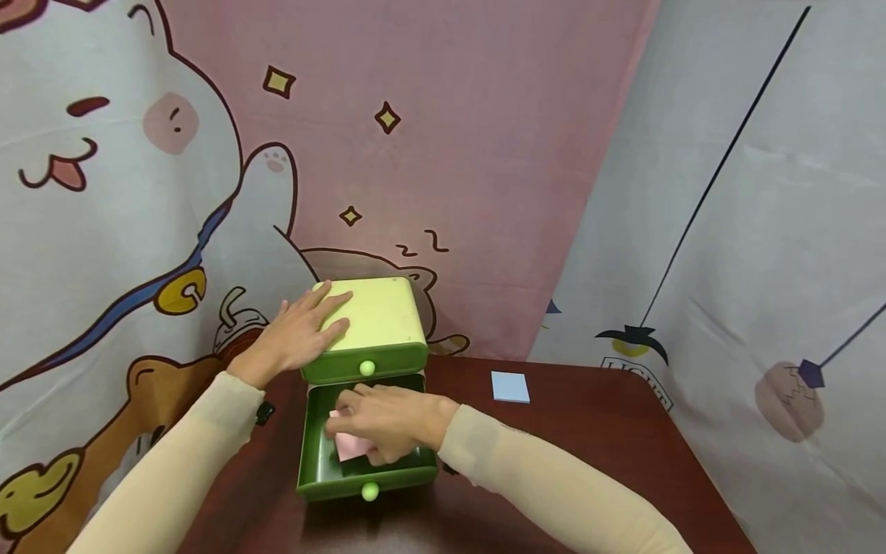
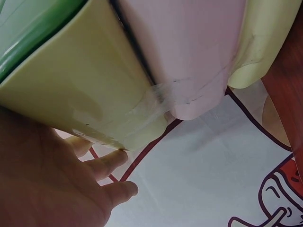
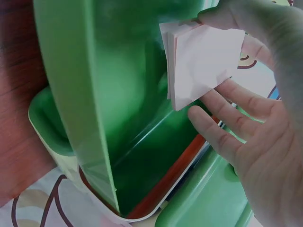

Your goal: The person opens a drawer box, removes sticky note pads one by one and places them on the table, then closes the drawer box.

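Observation:
A small drawer box with a pale yellow top [image 1: 379, 312] and green drawer fronts stands on the table. My left hand [image 1: 296, 332] rests on the left part of that top, fingers spread. The lower green drawer [image 1: 332, 489] is pulled out, its round knob [image 1: 370, 491] facing me. Over this drawer my right hand [image 1: 391, 419] pinches a pink sticky note pad [image 3: 206, 64] between thumb and fingers. In the head view the fingers partly cover the pad. The left wrist view shows the box's yellow and pink side [image 2: 189, 56] with clear tape across it.
A light blue sticky note pad [image 1: 510, 387] lies on the dark red-brown table [image 1: 581, 438], right of the box. The upper drawer [image 1: 394, 360] is closed. Cartoon-printed cloth [image 1: 484, 154] hangs behind the table and along its sides.

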Available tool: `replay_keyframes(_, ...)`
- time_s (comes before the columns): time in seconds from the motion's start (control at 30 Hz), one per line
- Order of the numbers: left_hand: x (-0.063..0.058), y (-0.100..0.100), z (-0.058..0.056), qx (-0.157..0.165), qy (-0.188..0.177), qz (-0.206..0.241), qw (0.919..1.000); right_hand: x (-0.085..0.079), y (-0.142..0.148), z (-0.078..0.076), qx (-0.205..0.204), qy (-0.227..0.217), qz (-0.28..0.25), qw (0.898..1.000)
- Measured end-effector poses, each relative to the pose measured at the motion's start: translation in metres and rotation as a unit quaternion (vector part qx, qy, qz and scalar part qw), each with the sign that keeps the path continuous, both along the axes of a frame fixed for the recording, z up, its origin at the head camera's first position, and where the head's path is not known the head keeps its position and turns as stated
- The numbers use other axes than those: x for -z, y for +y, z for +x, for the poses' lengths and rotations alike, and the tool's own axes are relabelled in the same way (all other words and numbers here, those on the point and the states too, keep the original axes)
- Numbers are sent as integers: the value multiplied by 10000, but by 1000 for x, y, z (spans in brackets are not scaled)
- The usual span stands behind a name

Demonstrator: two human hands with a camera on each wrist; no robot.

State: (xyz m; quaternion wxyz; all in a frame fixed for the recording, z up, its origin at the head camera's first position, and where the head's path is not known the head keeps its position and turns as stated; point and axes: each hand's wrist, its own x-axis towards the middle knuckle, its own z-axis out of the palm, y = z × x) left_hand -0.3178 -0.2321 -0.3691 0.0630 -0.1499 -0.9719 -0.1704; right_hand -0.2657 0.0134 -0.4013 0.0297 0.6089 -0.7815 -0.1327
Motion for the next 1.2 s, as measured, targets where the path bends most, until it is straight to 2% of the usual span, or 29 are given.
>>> replay_keyframes(0.27,-1,1,2,5,40,10,10000,-1,10,1,100,-214,-234,9994)
replay_keyframes(0.57,0,0,0,5,29,23,10000,-10,21,4,-61,41,-526,9986)
replay_keyframes(0.97,1,-1,-2,-2,9,19,10000,-15,33,6,119,-264,-722,9970)
replay_keyframes(1.2,0,-1,0,-9,-10,8,10000,-15,46,7,12,-76,-883,9961)
